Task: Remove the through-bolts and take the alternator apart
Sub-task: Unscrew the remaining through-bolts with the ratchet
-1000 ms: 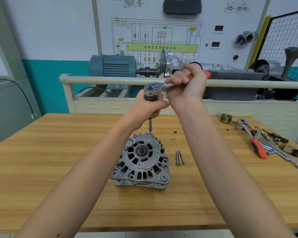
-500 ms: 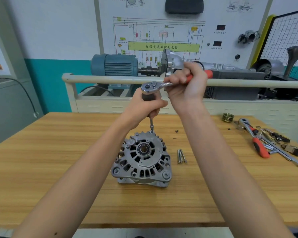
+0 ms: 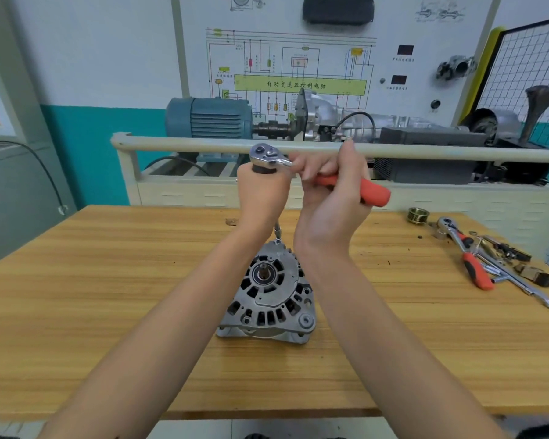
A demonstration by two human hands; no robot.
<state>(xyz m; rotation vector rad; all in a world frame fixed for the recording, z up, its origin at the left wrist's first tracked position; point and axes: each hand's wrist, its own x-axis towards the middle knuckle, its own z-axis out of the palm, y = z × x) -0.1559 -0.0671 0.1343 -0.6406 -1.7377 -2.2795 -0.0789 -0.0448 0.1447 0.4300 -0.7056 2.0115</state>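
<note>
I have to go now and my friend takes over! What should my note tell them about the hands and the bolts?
Left hand: grips the extension bar just under the ratchet head, steadying it.
Right hand: fingers curled round the ratchet's orange handle.
The extension's tip sits on a through-bolt at the far edge of the alternator, which stands on the wooden table.
Done: can't tell here how many bolts are out.
Left: finish this bolt, check for others, then split the housing.

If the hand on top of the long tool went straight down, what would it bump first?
Probably the alternator: the left hand grips the extension bar whose tip reaches the alternator's far edge.
</note>
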